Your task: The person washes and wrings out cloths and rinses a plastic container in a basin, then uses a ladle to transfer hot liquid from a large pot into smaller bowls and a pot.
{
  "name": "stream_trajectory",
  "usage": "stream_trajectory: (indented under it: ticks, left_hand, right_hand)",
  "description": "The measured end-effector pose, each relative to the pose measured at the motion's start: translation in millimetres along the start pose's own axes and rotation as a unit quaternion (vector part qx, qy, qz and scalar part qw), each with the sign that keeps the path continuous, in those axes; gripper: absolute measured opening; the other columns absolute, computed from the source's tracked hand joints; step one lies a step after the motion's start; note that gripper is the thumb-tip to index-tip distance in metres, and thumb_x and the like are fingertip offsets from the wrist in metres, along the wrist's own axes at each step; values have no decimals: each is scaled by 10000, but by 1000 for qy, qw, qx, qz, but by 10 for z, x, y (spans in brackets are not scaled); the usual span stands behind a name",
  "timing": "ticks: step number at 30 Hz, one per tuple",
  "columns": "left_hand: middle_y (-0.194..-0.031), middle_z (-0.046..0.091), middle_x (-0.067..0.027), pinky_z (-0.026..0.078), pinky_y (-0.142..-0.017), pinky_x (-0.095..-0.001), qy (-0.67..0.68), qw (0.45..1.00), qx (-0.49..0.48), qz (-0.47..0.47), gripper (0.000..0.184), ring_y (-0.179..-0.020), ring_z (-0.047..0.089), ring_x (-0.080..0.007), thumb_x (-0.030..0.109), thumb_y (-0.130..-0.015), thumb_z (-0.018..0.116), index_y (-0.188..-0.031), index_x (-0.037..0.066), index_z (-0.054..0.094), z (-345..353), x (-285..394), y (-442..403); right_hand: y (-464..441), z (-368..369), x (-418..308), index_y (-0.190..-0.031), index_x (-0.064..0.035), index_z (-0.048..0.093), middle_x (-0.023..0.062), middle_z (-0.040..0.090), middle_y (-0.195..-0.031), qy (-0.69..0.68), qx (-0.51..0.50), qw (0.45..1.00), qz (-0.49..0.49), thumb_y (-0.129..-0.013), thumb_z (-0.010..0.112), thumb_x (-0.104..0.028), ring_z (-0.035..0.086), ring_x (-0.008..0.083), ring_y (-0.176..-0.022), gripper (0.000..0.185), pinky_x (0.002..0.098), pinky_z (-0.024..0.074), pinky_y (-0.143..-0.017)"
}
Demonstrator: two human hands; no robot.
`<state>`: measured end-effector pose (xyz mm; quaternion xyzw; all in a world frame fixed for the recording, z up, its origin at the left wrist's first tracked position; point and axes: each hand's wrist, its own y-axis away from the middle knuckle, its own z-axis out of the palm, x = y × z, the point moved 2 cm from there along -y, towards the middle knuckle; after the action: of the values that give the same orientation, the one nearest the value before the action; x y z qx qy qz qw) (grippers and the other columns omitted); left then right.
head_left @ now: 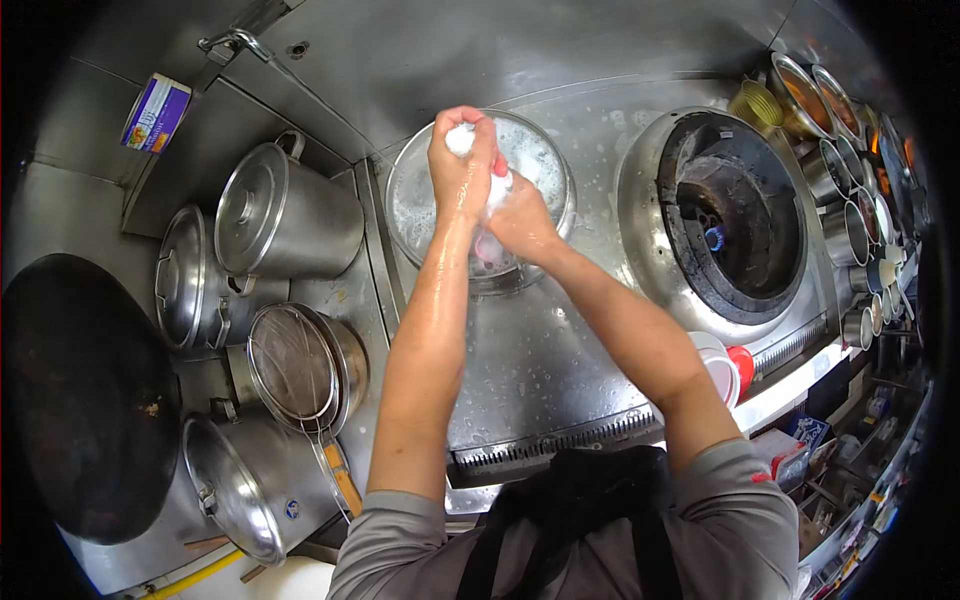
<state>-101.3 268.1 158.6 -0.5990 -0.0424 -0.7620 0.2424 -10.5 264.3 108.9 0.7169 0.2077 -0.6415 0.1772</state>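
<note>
Steel counter (pixel 530 380): flat support, apparently keeping everything within reach.
Basin (pixel 572 205): sudsy, under the hands, probably so drips fall back in.
Left hand (pixel 462 165): clenched around the far end of the white bundle (pixel 498 192).
Right hand (pixel 522 220): grasping its nearer part, likely for twisting leverage.
White bundle: over the basin, long axis slanting far-left to near-right.

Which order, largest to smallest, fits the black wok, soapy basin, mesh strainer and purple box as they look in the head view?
1. Black wok
2. Soapy basin
3. Mesh strainer
4. Purple box
</note>
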Motion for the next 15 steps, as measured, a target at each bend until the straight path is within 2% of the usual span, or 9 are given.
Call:
stream_trajectory:
  ticks: [1, 4, 7, 8, 9, 11, 12, 13, 15]
  left_hand:
    - [-622, 511, -27, 414, -473, -275, -36, 998, 54, -2, 158, -493, 498, -111, 115, -932, 629, -994, 52, 498, -45, -77, 27]
    - [-643, 507, -34, 415, -462, -284, -116, 984, 124, -60, 208, -517, 504, -123, 150, -936, 645, -1027, 61, 481, -147, -290, 106]
    - [-691, 545, -64, 423, -460, -278, -63, 984, 142, -88, 289, -519, 535, -138, 205, -928, 679, -1050, 64, 459, -58, -365, 277]
    - [-850, 591, -98, 486, -592, -304, -42, 992, 85, -87, 398, -678, 592, -160, 334, -934, 677, -1125, 66, 454, -5, -389, 359]
    - [-850, 591, -98, 486, -592, -304, -39, 992, 85, -89, 398, -678, 592, -160, 334, -934, 677, -1125, 66, 454, 7, -313, 430]
    - [-1016, 594, -112, 492, -807, -363, -116, 989, -36, -82, 504, -920, 592, -167, 451, -939, 638, -1209, 65, 459, -26, -93, 482]
    - [-1103, 581, -102, 426, -961, -396, -75, 984, -50, -156, 570, -1079, 533, -172, 497, -939, 614, -1270, 56, 468, -173, -97, 410]
    - [-1103, 581, -102, 426, -961, -396, -73, 984, -49, -154, 570, -1079, 533, -172, 496, -939, 614, -1270, 56, 468, -279, -146, 370]
    - [-1112, 584, -102, 432, -961, -366, -232, 968, 6, -97, 519, -1056, 548, -188, 433, -926, 661, -1231, 39, 518, -514, -390, 293]
  right_hand:
    - [5, 29, 40, -1178, 62, 539, 273, 684, -1009, 109, 56, 993, -1, -784, 681, -165, 673, 434, -950, 476, 463, 530, -830]
    - [98, 88, 149, -1221, 72, 516, 334, 645, -1069, 183, 70, 978, 78, -795, 670, -197, 622, 484, -1034, 527, 499, 508, -883]
    - [295, -4, 128, -1245, 61, 502, 314, 662, -1045, 250, 82, 960, 96, -787, 677, -171, 649, 441, -1022, 543, 468, 522, -879]
    - [385, -113, 132, -1252, 51, 500, 300, 669, -1034, 205, 101, 971, 74, -775, 695, -158, 659, 423, -1012, 556, 459, 524, -881]
    - [526, -295, 94, -1259, 42, 498, 287, 675, -1023, 160, 115, 979, 53, -763, 712, -145, 670, 405, -1001, 572, 450, 526, -883]
    - [944, -826, -203, -1259, 34, 491, 240, 683, -1026, 213, 86, 972, 50, -732, 750, -124, 685, 350, -970, 608, 409, 531, -871]
    - [1203, -1115, -223, -1234, 36, 490, 211, 668, -1058, 172, 68, 983, -7, -724, 774, -135, 669, 309, -984, 608, 376, 518, -881]
    - [1512, -1388, -442, -1231, 29, 487, 194, 648, -1106, 231, 67, 971, -14, -727, 781, -141, 639, 266, -1029, 608, 354, 497, -903]
    - [2076, -1828, -683, -1259, 25, 483, 195, 646, -1136, 236, 65, 968, 52, -686, 812, -137, 627, 265, -1050, 680, 359, 476, -929]
